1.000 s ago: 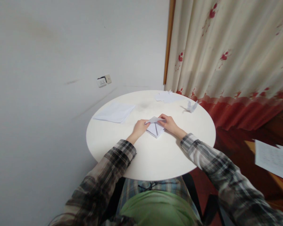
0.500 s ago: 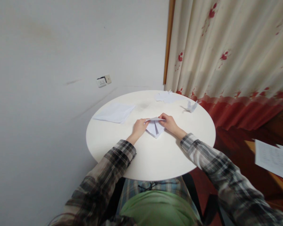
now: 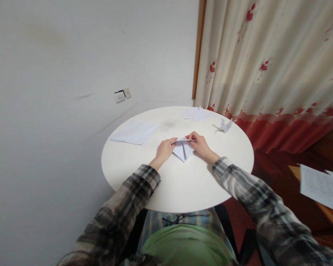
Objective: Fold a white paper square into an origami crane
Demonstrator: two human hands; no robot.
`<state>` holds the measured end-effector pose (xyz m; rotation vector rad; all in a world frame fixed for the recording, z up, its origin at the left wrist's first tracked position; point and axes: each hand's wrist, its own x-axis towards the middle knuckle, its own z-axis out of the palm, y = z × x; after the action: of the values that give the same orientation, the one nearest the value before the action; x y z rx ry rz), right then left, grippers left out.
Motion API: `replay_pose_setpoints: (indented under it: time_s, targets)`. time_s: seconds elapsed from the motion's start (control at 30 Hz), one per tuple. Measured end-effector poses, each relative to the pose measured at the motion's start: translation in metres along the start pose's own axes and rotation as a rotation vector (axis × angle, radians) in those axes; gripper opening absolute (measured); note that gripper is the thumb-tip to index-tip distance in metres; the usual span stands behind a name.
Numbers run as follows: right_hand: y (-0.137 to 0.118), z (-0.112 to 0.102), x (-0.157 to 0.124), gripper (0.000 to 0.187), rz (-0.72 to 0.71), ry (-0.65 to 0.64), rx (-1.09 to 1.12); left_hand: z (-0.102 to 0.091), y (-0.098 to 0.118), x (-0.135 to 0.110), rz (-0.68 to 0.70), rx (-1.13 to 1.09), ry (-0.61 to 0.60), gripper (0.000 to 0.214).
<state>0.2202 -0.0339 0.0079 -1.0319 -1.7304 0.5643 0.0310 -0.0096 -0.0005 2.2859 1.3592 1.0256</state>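
Observation:
A folded white sheet of paper point(image 3: 183, 151) lies near the middle of the round white table point(image 3: 177, 188), its pointed corner toward me and two flaps meeting along a centre slit. My left hand point(image 3: 165, 149) pinches the left end of its raised top edge. At the right end, my right hand point(image 3: 199, 142) grips the same edge, fingers curled over it. The upper part of the paper is folded over and partly hidden by the fingers.
White paper sheets point(image 3: 135, 132) lie at the table's left. At the back are more papers point(image 3: 197, 113); a folded paper crane point(image 3: 224, 125) stands at the right. Printed sheets point(image 3: 319, 184) rest on furniture beyond the right edge. A wall borders the left, a curtain point(image 3: 255, 55) the back right.
The paper's raised top flap now looks narrower, tipped more edge-on. My right hand's fingers have shifted slightly left and up along the edge; my left hand is almost unmoved.

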Motion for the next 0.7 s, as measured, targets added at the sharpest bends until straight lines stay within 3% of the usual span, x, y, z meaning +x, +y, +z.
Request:
replay_pose_setpoints:
  time_s: [0.27, 0.53, 0.7]
  targets:
    - [-0.004, -0.001, 0.000, 0.012, 0.015, 0.002, -0.151, 0.002, -0.001, 0.000, -0.057, 0.101, 0.047, 0.031]
    - [-0.002, -0.001, 0.000, 0.021, -0.008, -0.038, -0.087, 0.001, -0.001, 0.000, -0.006, -0.034, 0.029, 0.029]
    - [0.006, 0.001, 0.001, 0.026, -0.009, -0.051, -0.009, -0.001, 0.002, -0.002, -0.053, -0.096, 0.045, 0.025]
